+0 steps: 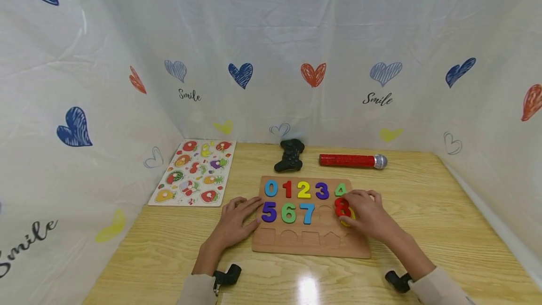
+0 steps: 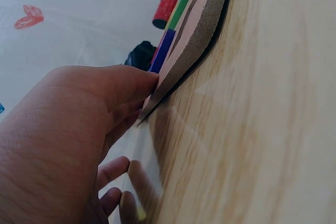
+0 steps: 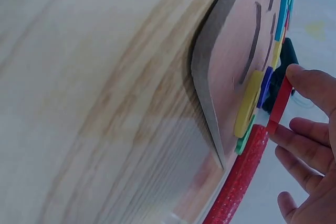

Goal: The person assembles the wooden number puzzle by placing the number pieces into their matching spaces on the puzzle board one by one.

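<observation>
A wooden number board (image 1: 313, 252) lies on the table with coloured digits 0 to 7 seated in two rows. My right hand (image 1: 372, 215) pinches a red number 8 (image 1: 342, 207) between thumb and fingers at the board's right side. In the right wrist view the red 8 (image 3: 281, 103) is raised off the board, tilted. Partly hidden behind it is a yellow piece (image 3: 249, 104) on the board. An empty digit recess shows right of the blue 7 (image 1: 306, 213). With fingers extended, my left hand (image 1: 235, 222) touches the board's left edge.
A fruit picture board (image 1: 192, 173) lies at the back left. Behind the number board are a black game controller (image 1: 290, 156) and a red microphone (image 1: 349, 161). White sheeting with printed hearts surrounds the wooden table (image 1: 444, 211). The board's front row has empty shape recesses.
</observation>
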The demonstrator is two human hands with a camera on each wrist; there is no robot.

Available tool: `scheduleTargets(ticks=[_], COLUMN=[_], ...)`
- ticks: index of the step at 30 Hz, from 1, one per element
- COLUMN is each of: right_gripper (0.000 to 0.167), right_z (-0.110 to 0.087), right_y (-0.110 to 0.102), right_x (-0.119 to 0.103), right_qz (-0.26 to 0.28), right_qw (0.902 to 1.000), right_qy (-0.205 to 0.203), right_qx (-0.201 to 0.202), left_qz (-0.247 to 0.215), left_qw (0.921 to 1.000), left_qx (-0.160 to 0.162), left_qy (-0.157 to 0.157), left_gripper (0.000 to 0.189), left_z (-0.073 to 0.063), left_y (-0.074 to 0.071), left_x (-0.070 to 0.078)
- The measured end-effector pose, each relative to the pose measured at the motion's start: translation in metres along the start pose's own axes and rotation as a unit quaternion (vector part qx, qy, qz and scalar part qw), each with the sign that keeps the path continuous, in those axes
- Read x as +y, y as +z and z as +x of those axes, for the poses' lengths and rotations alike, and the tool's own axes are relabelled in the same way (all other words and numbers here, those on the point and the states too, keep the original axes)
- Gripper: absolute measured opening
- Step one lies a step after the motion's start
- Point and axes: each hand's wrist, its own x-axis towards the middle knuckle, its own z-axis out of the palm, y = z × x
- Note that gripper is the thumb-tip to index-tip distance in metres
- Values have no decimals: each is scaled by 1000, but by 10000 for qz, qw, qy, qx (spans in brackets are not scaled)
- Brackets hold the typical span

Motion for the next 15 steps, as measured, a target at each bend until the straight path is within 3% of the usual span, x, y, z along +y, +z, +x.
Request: scheduleTargets(ticks=[15], right_gripper=[55], right_z=[3], right_y=[10], right_x=[-6], right_qz=[132], right_qw=[9997], right_qy=[-127], right_qx=[-157], left_qz=[-26], left_qw=[10000], left_qx=[2], left_qy=[24], left_gripper=[53], left_z=[0], left_y=[-2], left_x=[2])
